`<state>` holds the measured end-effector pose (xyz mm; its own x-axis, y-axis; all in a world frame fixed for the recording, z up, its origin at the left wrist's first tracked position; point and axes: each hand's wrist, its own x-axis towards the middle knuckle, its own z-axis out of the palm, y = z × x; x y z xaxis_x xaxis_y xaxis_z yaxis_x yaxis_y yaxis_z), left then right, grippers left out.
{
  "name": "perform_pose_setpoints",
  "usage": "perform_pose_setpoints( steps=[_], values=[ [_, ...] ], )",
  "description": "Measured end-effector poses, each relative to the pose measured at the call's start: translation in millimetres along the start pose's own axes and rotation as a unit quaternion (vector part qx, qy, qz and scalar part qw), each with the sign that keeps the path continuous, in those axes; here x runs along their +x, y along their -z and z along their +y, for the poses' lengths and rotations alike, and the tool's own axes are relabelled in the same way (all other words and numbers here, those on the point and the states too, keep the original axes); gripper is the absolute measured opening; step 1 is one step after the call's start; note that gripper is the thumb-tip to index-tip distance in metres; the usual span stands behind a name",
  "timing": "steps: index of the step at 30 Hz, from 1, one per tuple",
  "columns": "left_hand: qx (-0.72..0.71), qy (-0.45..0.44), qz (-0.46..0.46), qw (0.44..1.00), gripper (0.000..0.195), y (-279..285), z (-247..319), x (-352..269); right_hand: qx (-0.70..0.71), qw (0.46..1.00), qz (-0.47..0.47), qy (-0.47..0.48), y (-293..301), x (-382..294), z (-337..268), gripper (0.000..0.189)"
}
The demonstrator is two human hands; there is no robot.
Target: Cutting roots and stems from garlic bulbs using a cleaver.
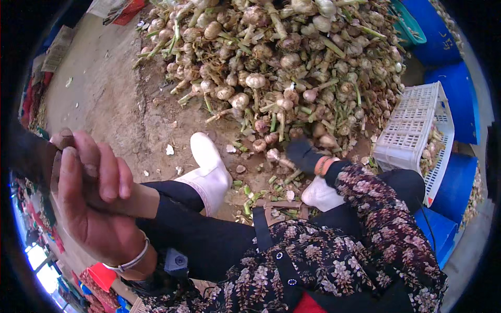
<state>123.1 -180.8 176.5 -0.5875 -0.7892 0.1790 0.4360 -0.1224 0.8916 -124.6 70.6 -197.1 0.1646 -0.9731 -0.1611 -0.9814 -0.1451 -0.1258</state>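
My left hand [105,195], bare with a metal bangle at the wrist, is raised at the left, its fingers curled around the flat tan handle [145,201] of a tool. The tool's dark end [33,156] blurs into the picture's rim, so its kind is unclear. My right hand [303,154], in a dark glove with an orange band at the wrist, reaches down to the near edge of a heap of garlic [289,62] with stalks. A garlic bulb [273,154] lies right beside its fingers. Whether the fingers grip anything is hidden.
A white perforated plastic crate [407,121] lies tipped at the right with garlic inside, beside blue containers [454,103]. A teal basket [409,23] stands behind. Cut stalks [248,199] and a small wooden frame [283,203] lie between my white boots [213,172]. A red bucket [102,276] is lower left.
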Motion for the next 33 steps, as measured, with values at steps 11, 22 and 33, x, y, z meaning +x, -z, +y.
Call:
perform_pose_setpoints(
  steps=[11,22,33],
  values=[
    [-0.009,0.025,0.016,1.0,0.018,-30,-10,13,0.057,0.945,0.084,-0.312,49,-72,88,0.031],
    [0.051,0.052,0.015,0.997,0.021,-50,-34,23,0.294,0.918,-0.076,-0.255,1,-40,-40,0.043],
    [0.074,0.078,0.033,0.994,0.024,-71,-45,36,0.338,0.898,-0.045,-0.279,-25,-15,-42,0.047]
  ],
)
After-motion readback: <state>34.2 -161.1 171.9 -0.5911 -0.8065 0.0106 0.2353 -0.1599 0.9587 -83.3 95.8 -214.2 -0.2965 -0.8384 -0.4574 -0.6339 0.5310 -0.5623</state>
